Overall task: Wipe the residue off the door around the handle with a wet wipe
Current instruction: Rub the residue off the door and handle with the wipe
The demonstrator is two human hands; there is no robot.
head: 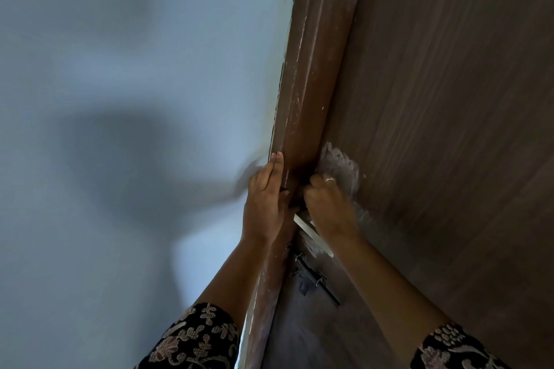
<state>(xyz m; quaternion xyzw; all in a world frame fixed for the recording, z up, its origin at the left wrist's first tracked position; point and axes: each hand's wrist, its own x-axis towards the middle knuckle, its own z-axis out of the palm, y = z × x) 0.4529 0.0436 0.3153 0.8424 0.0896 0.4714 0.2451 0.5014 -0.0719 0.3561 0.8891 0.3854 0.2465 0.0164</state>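
Two hands: right hand (pixel 328 207) clenched around one wet wipe (pixel 340 166) on the door (pixel 449 99); left hand (pixel 265 198), at nine o'clock, fingers extended (flat) on one frame (pixel 305 99).

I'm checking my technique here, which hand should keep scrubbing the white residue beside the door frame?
The right hand. It is already on the door with the wet wipe pressed over the residue. The left hand lies flat on the door frame, off the door face, apparently bracing.

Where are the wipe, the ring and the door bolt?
wipe (pixel 340 163), head view: middle of the white sheet, above the right hand.
ring (pixel 330 179), head view: band on a finger.
bolt (pixel 314 277), head view: middle of the dark bar.
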